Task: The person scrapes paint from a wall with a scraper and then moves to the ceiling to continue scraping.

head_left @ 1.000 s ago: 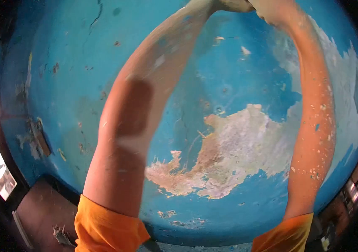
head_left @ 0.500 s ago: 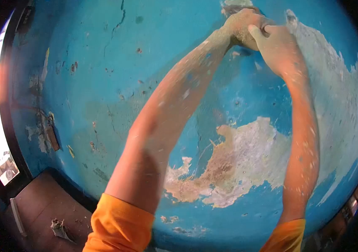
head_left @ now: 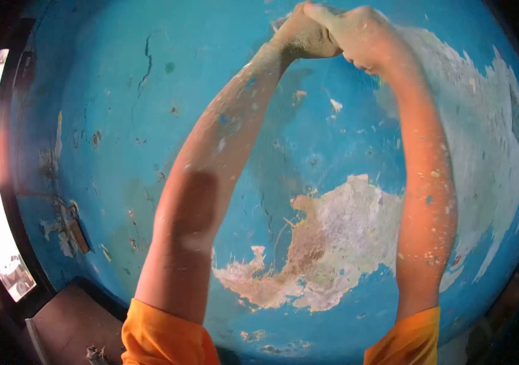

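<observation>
Head view: the left hand (head_left: 309, 35) and right hand (head_left: 366, 38) are curled closed together high before the wall (head_left: 211, 73); any grip is hidden; the wall's paint looks thin, brittle, best caught at the patch's (head_left: 347, 237) ragged edge; both hands sit higher than earlier.

Head-worn view, close to blue wall (head_left: 338, 140), facing forward, arms below.

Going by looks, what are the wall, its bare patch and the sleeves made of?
Wall: blue paint with a slight sheen, probably over plaster; its ragged edges look flaked.
Bare patch: matte, likely plaster or cement, judging by its rough, mottled grey-brown face.
Sleeves: matte orange fabric, softly creased; fibre unclear.
</observation>
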Tool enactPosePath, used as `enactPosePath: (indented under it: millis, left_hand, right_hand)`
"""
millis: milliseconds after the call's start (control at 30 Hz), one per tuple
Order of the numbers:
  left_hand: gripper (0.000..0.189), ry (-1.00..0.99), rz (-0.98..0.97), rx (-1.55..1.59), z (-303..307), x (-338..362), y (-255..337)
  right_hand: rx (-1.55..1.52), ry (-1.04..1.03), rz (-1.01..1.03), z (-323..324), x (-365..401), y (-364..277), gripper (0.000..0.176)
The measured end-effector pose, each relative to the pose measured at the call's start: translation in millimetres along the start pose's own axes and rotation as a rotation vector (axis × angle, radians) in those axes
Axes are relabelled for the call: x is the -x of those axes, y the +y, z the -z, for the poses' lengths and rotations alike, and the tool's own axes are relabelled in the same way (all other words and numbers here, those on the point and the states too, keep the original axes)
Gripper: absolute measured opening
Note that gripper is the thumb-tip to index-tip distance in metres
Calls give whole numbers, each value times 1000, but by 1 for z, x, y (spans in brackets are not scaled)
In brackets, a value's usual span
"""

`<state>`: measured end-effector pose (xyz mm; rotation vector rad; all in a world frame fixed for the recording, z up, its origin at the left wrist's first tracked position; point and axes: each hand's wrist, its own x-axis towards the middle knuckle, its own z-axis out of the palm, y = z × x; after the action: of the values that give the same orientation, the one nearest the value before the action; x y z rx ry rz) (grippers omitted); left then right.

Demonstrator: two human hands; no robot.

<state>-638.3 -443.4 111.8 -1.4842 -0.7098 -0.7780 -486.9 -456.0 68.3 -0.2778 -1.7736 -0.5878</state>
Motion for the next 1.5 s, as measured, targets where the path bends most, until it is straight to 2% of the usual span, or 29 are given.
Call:
enactPosePath:
  millis: [33,67,100,133,200,233,267,367,400,433,467,533,667,733,800,833,900,933,1000,1033,1100,1167,1200,1267,1300,1333,1400,1433,1500]
  left_hand:
    - [30,-16,10,16,-1,16,11]
    - [26,111,-30,75,-1,37,25]
    - [21,249,-69,131,-1,52,32]
    - [21,255,-60,139,-4,59,29]
    - [21,278,-214,-33,-13,58,11]
    - [23,250,-228,-84,-14,48,-1]
    - [34,78,-53,-126,-16,41,-11]
    - [33,174,-151,-295,-8,27,-13]
    - [34,104,-170,-74,2,30,5]
    - [34,32,-184,145,8,35,15]
    - [34,23,-183,151,2,40,10]
    - [36,-31,-107,11,-14,40,-8]
    - [35,103,-206,-34,-10,17,-12]
    - [33,43,-169,170,5,18,17]
    - [28,-33,0,312,-13,36,5]
    - [28,-30,2,333,-20,36,-3]
    - [24,47,-353,-89,-23,12,-22]
    - [26,37,-342,-88,-17,2,-19]
    - [28,26,-251,31,-15,-6,-6]
    - [29,23,-221,81,-19,-4,2]
    - [32,18,-144,190,-41,11,17]
    - [34,43,-83,284,-63,22,33]
    - [34,57,-82,277,-61,15,34]
    - [33,-30,-295,81,-60,-17,37]
    - [32,115,-380,111,-58,-33,44]
    - [32,121,-384,113,-56,-41,52]
    - [20,-21,-185,366,-37,-42,85]
    - [32,40,-337,243,-78,-43,49]
    - [34,18,-270,210,-91,-24,67]
  right_hand:
    - [-36,-96,-135,6,5,-7,47]
    - [-41,-121,-147,-4,19,-7,47]
    - [-99,-60,-71,-19,38,-6,47]
    - [-150,14,11,-32,51,-3,46]
    - [-100,59,-29,-44,45,1,41]
    - [-145,-13,-53,-43,29,7,39]
    - [-193,-88,-83,-42,15,14,41]
    - [-170,-21,-107,-43,12,17,39]
    - [-171,-24,-111,-39,13,13,38]
    - [-2,-117,113,-20,31,-1,39]
    - [-8,-122,104,-28,33,-2,39]
    - [-268,-48,-157,-51,32,6,38]
    - [-239,219,30,-65,-1,27,33]
    - [-303,-101,-266,0,36,-1,42]
    - [-110,113,-12,-34,45,6,41]
    - [-95,102,-22,-37,46,13,41]
    - [-359,6,-170,-20,33,13,36]
    - [-347,22,-161,-14,18,16,36]
    - [-58,-130,-186,-5,-15,21,33]
    - [-67,-124,-181,-7,-8,23,33]
    - [60,22,50,-18,32,32,32]
    - [22,25,-86,-7,78,31,33]
    - [28,28,-72,-12,76,39,33]
    - [-90,69,-237,-18,60,63,35]
    - [-85,113,-196,-13,45,73,34]
    - [-78,117,-196,-9,34,85,34]
    - [95,114,-142,8,32,87,38]
    - [139,-5,-162,15,42,90,31]
    - [185,48,-144,6,82,92,29]
